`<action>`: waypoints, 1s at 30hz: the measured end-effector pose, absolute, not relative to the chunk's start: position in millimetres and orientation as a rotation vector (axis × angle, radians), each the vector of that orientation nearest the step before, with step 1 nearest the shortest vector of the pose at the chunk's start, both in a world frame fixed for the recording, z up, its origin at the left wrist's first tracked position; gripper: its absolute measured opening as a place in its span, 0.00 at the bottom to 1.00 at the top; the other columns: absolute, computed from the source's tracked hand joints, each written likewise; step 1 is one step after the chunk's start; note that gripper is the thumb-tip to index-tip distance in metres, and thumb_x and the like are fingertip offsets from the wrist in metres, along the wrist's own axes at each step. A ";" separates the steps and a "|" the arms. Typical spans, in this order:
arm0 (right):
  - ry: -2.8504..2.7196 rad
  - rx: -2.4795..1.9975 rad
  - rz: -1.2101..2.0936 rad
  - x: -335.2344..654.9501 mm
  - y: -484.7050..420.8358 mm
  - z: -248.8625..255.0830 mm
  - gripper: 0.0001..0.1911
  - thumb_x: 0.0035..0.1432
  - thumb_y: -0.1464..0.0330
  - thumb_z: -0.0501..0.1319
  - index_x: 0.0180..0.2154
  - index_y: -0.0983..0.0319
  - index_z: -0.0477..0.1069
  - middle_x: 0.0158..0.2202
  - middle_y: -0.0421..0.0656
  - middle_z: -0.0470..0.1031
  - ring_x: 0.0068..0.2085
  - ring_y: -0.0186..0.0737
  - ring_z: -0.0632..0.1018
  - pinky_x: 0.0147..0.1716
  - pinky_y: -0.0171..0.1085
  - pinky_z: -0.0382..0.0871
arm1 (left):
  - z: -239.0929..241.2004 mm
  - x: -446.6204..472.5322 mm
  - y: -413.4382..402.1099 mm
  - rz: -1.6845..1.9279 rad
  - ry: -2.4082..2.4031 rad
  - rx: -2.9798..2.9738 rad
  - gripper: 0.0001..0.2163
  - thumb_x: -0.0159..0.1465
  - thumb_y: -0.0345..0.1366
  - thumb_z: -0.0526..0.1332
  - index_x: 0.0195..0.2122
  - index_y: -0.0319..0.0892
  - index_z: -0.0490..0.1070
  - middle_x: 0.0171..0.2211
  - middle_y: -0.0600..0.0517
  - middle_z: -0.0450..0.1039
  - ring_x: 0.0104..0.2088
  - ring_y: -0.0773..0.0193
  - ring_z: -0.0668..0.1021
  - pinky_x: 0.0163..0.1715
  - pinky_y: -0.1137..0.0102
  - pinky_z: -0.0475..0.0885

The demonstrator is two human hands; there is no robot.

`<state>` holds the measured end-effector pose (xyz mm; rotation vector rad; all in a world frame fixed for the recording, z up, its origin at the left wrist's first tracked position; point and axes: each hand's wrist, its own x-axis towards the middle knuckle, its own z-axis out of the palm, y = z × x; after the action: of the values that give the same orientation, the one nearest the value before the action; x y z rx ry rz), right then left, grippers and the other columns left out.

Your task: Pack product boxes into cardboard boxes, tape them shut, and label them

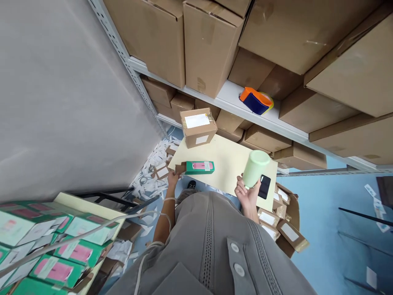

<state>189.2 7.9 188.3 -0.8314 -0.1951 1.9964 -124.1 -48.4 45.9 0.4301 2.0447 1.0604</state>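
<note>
My right hand [246,194] is wrapped round a pale green cylindrical cup [256,166], held tilted above the right part of the cream tabletop [227,157]. A dark phone [264,186] lies on the table just beside that hand. At the table's left front edge, my left hand [173,178] is closed at the brown cardboard end of a long green box [200,167] with a pink picture on it. The box lies flat on the tabletop. Behind it stands a taped brown carton [199,128] with white labels.
Shelves with large cardboard boxes [211,45] rise behind the table. An orange and blue tape dispenser [256,100] sits on the shelf. Stacked green boxes [58,266] fill a side table at lower left. Paper scraps [150,176] litter the floor; small cartons [288,233] lie at right.
</note>
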 end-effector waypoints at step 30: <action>-2.584 -1.489 0.366 120.1 64.3 227.9 0.21 0.55 0.53 0.59 0.47 0.55 0.66 0.40 0.41 0.77 0.38 0.44 0.76 0.29 0.34 0.56 | 78.3 -74.8 -0.5 1.205 1.695 0.807 0.07 0.59 0.39 0.58 0.31 0.45 0.59 0.23 0.61 0.62 0.29 0.60 0.80 0.32 0.70 0.67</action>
<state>120.1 64.3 227.9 -1.4888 -2.5843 0.3663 -74.8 -0.5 78.3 0.8065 1.6953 1.2045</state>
